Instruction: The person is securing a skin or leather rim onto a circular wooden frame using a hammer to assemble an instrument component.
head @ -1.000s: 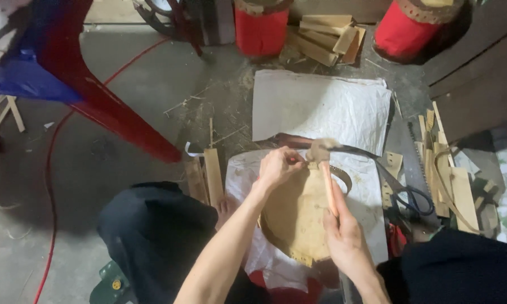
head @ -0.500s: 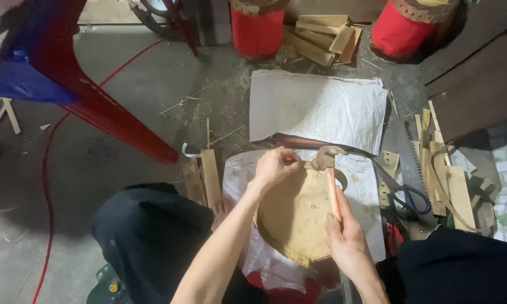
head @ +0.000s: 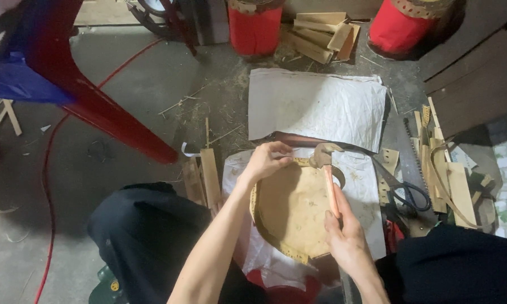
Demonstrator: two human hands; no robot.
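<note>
Nearest the camera, the right hand (head: 346,239) was wrapped tight around the lower end of a hammer (head: 327,175), fingers closed on the pale wooden handle, the metal head pointing away over the far rim of a round tan drum skin (head: 290,211). That skin lay on a white cloth (head: 361,194) between the person's dark-clad knees, with a red drum body (head: 281,290) showing just beneath it at the near edge.

A little farther out, the left hand (head: 267,160) sat curled on the skin's far-left rim, fingertips pinching the edge just beside the hammer head; what they pinched was too small to tell.

Compared with a second ago, the hammer head had swung rightward and risen off the rim, and the skin showed rounder and flatter.

To the right lay black-handled scissors (head: 402,188), a saw blade and a heap of wood strips (head: 447,180). Beyond the hands a white sack (head: 321,104) was spread on the floor. Farthest off stood two red drums (head: 254,25) with wood offcuts (head: 321,36) between them, and a red-and-blue plastic chair (head: 67,84) at far left.
</note>
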